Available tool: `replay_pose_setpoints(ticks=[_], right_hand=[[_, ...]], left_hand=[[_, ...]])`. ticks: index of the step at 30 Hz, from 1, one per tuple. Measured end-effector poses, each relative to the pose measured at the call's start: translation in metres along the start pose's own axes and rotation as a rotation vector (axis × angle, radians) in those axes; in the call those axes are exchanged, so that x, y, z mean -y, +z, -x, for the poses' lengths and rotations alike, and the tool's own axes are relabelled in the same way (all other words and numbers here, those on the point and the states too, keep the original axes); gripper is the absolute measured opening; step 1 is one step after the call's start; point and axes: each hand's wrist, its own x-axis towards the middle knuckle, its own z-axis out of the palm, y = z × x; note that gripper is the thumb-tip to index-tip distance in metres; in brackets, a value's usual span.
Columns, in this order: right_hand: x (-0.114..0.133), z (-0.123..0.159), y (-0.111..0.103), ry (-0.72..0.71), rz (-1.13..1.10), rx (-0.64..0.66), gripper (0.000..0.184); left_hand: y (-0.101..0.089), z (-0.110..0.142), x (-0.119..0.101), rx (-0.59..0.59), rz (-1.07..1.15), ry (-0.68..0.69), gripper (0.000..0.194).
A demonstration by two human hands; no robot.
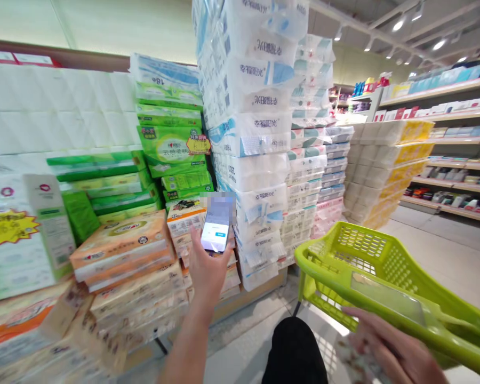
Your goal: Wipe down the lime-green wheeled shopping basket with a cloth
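My left hand is wrapped round a smartphone, held upright with its lit screen facing me. Pale text and a blue button show on it, and part of its upper end is pixelated. Behind the phone are orange-and-white tissue packs and a tall stack of white tissue packs. At the lower right, my right hand is blurred, its index finger stretched out and the other fingers curled. A pale, brown-spotted thing lies under those fingers, too smeared to name. The green shopping cart is right beside this hand.
Green tissue packs and a white box with a yellow price tag stand at left. More beige-and-yellow packs rise beyond the cart. Stocked shelves line the right side. My black-clad knee shows above the tiled floor.
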Motion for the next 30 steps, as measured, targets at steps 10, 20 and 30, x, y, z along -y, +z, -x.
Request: replay_pose_setpoints(ticks=[10, 20, 30], right_hand=[[0.085, -0.035, 0.025, 0.235, -0.298, 0.232, 0.053], [0.113, -0.033, -0.002, -0.005, -0.588, 0.210, 0.048], [0.106, -0.043, 0.010, 0.060, -0.650, 0.197, 0.045]], left_hand=[[-0.052, 0.106, -0.090, 0.067, 0.461, 0.411, 0.103], [-0.064, 0.121, -0.109, 0.085, 0.545, 0.459, 0.101], [-0.080, 0.106, -0.084, 0.726, 1.261, -0.312, 0.071]])
